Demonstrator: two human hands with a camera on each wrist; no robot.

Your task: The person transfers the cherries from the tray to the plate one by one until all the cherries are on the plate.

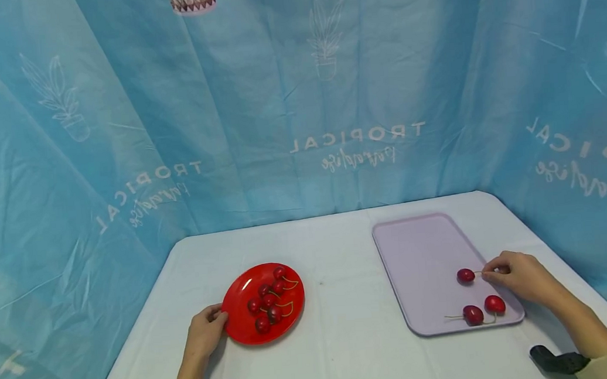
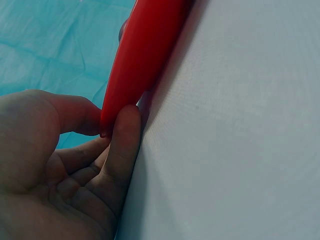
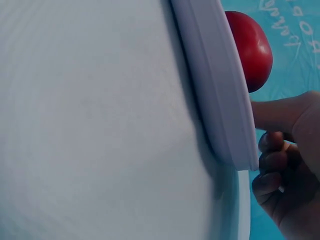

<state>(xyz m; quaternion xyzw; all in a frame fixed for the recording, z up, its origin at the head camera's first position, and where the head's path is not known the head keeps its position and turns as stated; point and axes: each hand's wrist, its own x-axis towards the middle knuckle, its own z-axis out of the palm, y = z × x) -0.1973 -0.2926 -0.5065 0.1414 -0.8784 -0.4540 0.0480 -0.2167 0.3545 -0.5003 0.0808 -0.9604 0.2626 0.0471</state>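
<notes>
My left hand point(image 1: 206, 331) grips the left rim of a round red plate point(image 1: 239, 329). In the left wrist view the thumb and a finger point(image 2: 126, 145) pinch the plate's edge from both sides. Several dark red cherries with stems, such as one cherry point(image 1: 262, 324), lie on the plate. At the right, my right hand point(image 1: 521, 277) pinches the stem of a cherry point(image 1: 465, 276) over a lilac tray point(image 1: 419, 258); whether that cherry touches the tray I cannot tell. Two more cherries lie near the tray's front edge, one dark cherry point(image 1: 473, 315) and one brighter cherry point(image 1: 495, 304).
A white tabletop point(image 1: 355, 327) lies under plate and tray, with a wide stretch of it between them. Blue printed curtain point(image 1: 276, 97) hangs behind and along both sides. Each wrist wears a black device, such as the right wrist device point(image 1: 559, 362).
</notes>
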